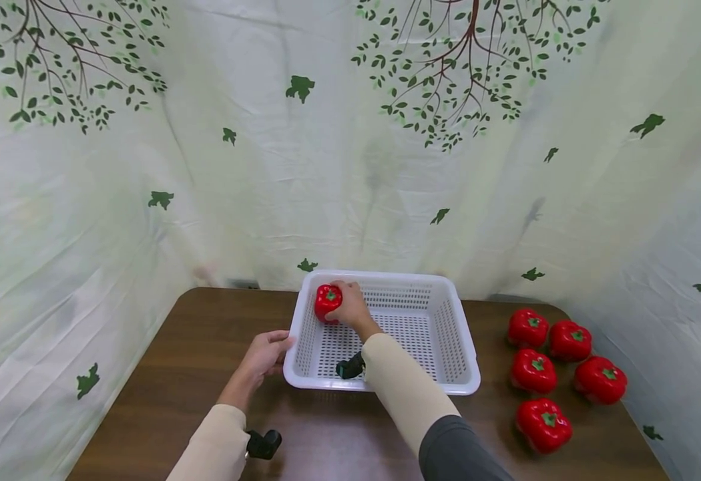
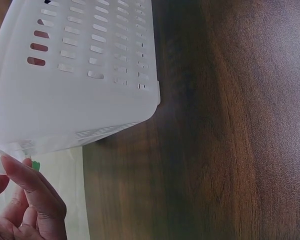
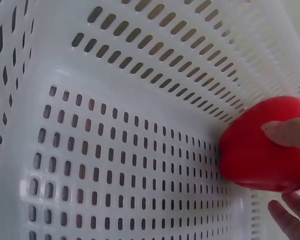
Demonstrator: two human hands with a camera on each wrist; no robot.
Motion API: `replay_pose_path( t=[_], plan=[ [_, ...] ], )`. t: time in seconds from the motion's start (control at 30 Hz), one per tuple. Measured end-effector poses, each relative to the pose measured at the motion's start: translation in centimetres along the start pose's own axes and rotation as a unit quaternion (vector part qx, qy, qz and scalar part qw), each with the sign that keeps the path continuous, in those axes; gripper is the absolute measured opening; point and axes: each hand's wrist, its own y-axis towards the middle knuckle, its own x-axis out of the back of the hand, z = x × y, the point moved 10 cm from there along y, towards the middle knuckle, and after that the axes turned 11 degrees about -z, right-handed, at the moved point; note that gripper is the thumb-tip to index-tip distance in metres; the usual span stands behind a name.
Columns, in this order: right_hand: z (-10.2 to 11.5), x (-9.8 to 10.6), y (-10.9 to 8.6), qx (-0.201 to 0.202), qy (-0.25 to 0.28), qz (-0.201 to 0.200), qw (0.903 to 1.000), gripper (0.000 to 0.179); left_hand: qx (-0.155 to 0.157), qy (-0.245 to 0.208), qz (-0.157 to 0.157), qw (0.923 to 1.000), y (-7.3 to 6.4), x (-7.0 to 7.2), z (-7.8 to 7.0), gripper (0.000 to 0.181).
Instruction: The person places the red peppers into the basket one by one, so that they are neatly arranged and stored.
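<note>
At ten o'clock inside a white basket (image 1: 386,276), a red pepper (image 1: 328,302) is gripped by the curled right hand (image 1: 353,305); at nine, the rim (image 1: 304,307) is pinched by the left hand (image 1: 265,354). Placement seems under way, release likely needed next; five peppers (image 1: 533,371) are seen around three o'clock.

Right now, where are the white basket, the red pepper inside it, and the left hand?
White basket (image 1: 412,327), head view: bare slotted floor.
Red pepper (image 3: 246,149), right wrist view: its smooth side.
Left hand (image 1: 264,353), head view: middle of the hand.
</note>
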Motion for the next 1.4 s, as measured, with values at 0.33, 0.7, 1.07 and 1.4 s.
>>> replay_pose_path(
  t=[0.33,0.7,1.07,1.4],
  plan=[
    [0.5,2.0,-0.6,0.005,0.020,0.019,0.9996,0.080,-0.001,-0.005,0.002,1.0000,0.0,0.0,0.2,0.040],
    [0.8,5.3,-2.2,0.020,0.041,0.054,0.9975,0.077,0.001,-0.012,0.007,0.9999,-0.1,-0.2,0.4,0.043],
    [0.2,9.3,-3.4,0.028,0.060,0.049,0.9966,0.068,0.002,0.005,0.008,1.0000,0.1,0.1,-0.3,0.045],
    [-1.0,12.6,-4.8,0.060,0.102,0.052,0.9915,0.067,0.002,0.007,0.013,0.9999,0.0,-0.2,-0.1,0.045]
  ],
)
